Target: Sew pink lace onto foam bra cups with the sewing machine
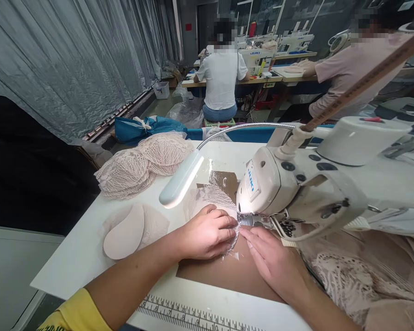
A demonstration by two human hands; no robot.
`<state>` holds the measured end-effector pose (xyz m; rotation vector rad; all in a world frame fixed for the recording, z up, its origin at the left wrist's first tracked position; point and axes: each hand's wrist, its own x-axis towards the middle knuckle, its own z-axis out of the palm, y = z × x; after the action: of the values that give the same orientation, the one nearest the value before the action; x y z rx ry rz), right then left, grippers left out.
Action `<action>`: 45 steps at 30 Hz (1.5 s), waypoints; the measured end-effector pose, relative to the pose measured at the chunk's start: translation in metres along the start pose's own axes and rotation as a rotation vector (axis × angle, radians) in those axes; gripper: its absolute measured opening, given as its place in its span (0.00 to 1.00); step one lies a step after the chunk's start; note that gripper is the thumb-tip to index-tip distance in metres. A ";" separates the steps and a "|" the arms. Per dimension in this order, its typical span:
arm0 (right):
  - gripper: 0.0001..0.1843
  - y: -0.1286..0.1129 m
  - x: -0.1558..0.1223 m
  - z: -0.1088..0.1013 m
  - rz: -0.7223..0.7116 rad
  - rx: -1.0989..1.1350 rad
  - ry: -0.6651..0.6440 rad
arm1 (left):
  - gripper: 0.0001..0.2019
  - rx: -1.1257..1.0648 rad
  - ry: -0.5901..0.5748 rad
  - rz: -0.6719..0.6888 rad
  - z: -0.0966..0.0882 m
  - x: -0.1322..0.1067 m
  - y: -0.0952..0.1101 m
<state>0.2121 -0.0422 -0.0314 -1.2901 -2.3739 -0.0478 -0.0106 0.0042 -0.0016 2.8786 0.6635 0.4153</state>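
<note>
A white Juki sewing machine (296, 184) stands on a white table (76, 257). A pale lace piece (210, 195) lies under its needle area. My left hand (207, 232) rests on the lace just left of the presser foot, fingers curled and pressing the fabric down. My right hand (272, 262) lies flat on the brown plate in front of the needle, fingers stretched toward the lace edge. The needle itself is hidden by the machine head.
A stack of lace cups (145, 163) and a foam pad (124, 232) sit at the left. A gooseneck lamp (181, 179) hangs over the work. Beige fabric (365, 271) is piled at the right. A ruler strip (193, 317) edges the table. Two people sit at machines behind.
</note>
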 end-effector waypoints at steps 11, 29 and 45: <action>0.23 -0.002 -0.002 0.003 -0.083 -0.017 -0.055 | 0.15 -0.028 -0.004 0.009 0.003 0.002 0.000; 0.21 -0.007 0.003 -0.003 -0.092 -0.175 0.016 | 0.16 0.074 -0.016 -0.009 0.003 0.000 0.001; 0.20 -0.001 0.002 0.000 0.025 -0.151 0.009 | 0.11 -0.026 0.041 -0.012 -0.001 -0.001 -0.001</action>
<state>0.2103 -0.0418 -0.0303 -1.3851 -2.3845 -0.2284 -0.0125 0.0050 -0.0012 2.8476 0.6769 0.4787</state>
